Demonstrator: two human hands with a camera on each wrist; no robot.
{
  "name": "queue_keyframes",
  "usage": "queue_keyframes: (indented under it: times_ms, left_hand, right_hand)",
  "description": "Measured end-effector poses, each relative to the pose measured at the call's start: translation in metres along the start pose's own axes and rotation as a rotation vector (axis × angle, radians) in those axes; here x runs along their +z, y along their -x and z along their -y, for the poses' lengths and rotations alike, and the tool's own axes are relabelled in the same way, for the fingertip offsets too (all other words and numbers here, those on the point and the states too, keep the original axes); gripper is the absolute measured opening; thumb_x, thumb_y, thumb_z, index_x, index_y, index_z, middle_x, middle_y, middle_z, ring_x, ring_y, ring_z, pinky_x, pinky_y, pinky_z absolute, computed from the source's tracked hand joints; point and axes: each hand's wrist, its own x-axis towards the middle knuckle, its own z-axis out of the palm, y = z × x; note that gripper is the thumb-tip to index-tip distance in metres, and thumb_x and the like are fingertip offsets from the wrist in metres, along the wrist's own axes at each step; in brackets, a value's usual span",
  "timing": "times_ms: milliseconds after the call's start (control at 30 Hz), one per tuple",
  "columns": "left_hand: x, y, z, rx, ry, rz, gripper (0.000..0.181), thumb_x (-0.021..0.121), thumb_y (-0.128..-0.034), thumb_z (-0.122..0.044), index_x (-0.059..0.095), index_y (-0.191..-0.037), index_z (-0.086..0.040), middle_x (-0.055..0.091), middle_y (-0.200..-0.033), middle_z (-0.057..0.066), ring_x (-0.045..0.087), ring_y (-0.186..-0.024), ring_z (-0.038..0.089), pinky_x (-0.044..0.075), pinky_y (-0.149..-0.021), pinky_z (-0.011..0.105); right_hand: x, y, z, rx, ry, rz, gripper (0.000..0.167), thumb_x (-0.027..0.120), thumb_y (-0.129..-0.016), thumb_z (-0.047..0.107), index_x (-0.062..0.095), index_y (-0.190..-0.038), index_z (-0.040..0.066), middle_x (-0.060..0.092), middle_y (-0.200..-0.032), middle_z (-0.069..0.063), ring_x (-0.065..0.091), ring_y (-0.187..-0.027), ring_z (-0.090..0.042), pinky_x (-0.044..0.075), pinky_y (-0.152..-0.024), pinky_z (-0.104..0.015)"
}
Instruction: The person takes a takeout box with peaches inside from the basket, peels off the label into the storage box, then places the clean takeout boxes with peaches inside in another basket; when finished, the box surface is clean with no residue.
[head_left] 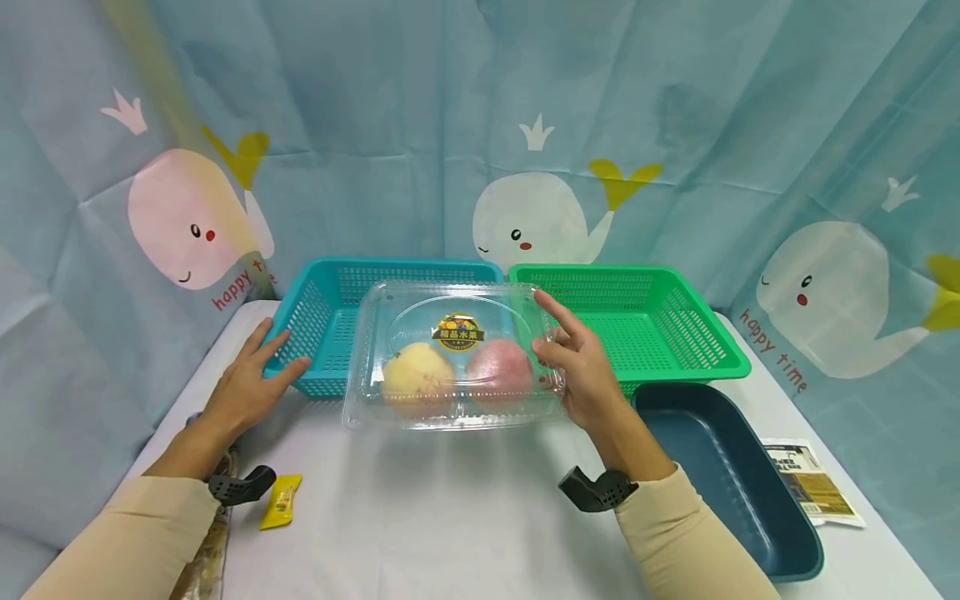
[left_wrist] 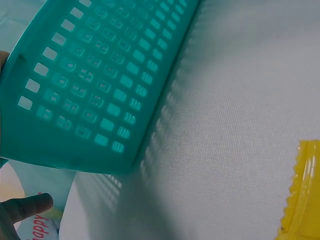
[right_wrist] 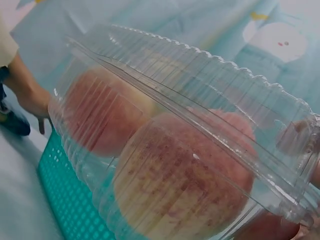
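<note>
Your right hand [head_left: 577,362] grips the right edge of the clear container [head_left: 459,379], its index finger extended along the far corner. Your left hand [head_left: 243,379] holds nothing; its fingers are spread at the left front corner of the blue basket [head_left: 307,317]. Fingertip contact with the rim appears likely, but the view does not confirm it.

The step in hand, as judged, is one-handed support of the container above the desk [head_left: 337,517]. The container is raised in front of the two baskets and tilted toward you, and the lid appears seated. Inside, a yellow fruit [head_left: 417,379] sits on the left and a pink fruit [head_left: 498,371] on the right.

The next move calls for a steady wrist and moderate pressure: the plastic is probably thin, and support at one end may let it flex or the fruits roll.

Observe clearances. In the head view, the container overlaps the blue basket and the left side of the green basket [head_left: 690,342]; their rims could catch its lower edge. The dark blue tray [head_left: 731,467] lies beside your right forearm [head_left: 641,446] and limits travel to that side. A printed packet [head_left: 813,483] lies beyond the tray. A small yellow packet [head_left: 282,502] lies near your left wrist.
</note>
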Motion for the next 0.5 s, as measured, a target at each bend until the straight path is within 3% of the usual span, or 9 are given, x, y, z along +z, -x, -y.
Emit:
queue_keyframes:
  times_ms: [200,267,300,500]
  left_hand:
    - [0.0,0.0,-0.001,0.005,0.008,-0.007,0.076,0.048,-0.0968,-0.05,0.028,-0.15,0.0,0.004,-0.159,0.015,0.01,-0.139,0.049,0.018,-0.098,0.074]
    - [-0.001,0.001,-0.001,0.013,0.017,-0.01,0.076,0.049,-0.0969,-0.049,0.028,-0.15,0.001,0.004,-0.159,0.015,0.01,-0.139,0.049,0.017,-0.098,0.074]
    - [-0.001,0.001,-0.001,0.017,0.022,-0.011,0.075,0.049,-0.0969,-0.049,0.028,-0.15,0.001,0.004,-0.159,0.015,0.01,-0.139,0.048,0.017,-0.098,0.074]
    - [-0.001,0.0,0.002,0.009,0.03,-0.005,0.076,0.05,-0.0967,-0.049,0.027,-0.151,-0.001,0.003,-0.16,0.013,0.01,-0.139,0.048,0.018,-0.097,0.074]
  right_hand:
    - [-0.012,0.029,-0.004,-0.035,0.016,0.017,0.063,0.055,-0.093,-0.002,0.038,-0.15,0.018,0.041,-0.098,-0.014,0.044,-0.067,-0.014,0.041,-0.048,-0.02]
    - [-0.017,0.039,-0.006,-0.041,0.033,0.017,0.063,0.054,-0.093,-0.002,0.036,-0.15,0.016,0.042,-0.11,-0.016,0.044,-0.064,-0.013,0.041,-0.047,-0.02]
    - [-0.019,0.044,-0.007,-0.042,0.047,0.012,0.063,0.055,-0.093,-0.002,0.036,-0.151,0.015,0.041,-0.121,-0.019,0.047,-0.07,-0.013,0.041,-0.047,-0.02]
    - [-0.03,0.067,-0.017,-0.052,0.034,0.023,0.063,0.054,-0.093,-0.003,0.034,-0.151,0.012,0.016,-0.149,-0.026,0.049,-0.061,-0.007,0.042,-0.047,-0.018]
